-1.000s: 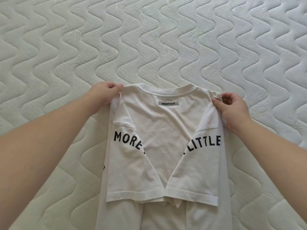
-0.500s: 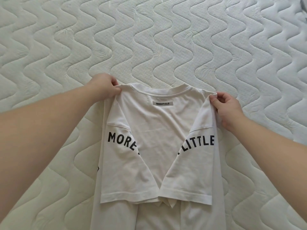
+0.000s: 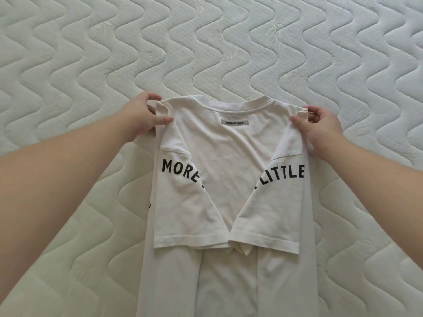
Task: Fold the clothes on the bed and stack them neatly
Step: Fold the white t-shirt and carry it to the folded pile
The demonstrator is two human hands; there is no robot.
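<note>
A white shirt [image 3: 225, 179] lies on the bed [image 3: 229, 42], near the middle. Both sleeves are folded in over it, so they almost meet low down. One sleeve says MORE and the other says LITTLE in black letters. A small grey tag [image 3: 234, 122] sits under the collar. The left hand [image 3: 143, 120] pinches the top left corner of the shirt with thumb and fingers. The right hand [image 3: 320, 126] pinches the top right corner the same way. Both corners are held a bit bunched up.
</note>
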